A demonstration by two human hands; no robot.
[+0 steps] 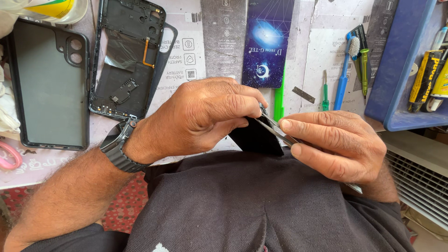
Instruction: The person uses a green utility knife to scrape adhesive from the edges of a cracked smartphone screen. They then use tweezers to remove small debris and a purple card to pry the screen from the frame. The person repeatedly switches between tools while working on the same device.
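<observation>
dark blue rectangular package [267, 42] at top centre; yellow tubes [427, 79] right.

the bench is crowded. to the left lie a dark phone case [49, 86] and an opened phone frame [125, 60], just beside each other. ahead, a dark blue card [267, 44] and a green tool [278, 100] block the middle. right, a blue toothbrush [346, 74] and a blue tray [403, 70] (tubes inside) close that side. bare paper shows between card and toothbrush.
</observation>
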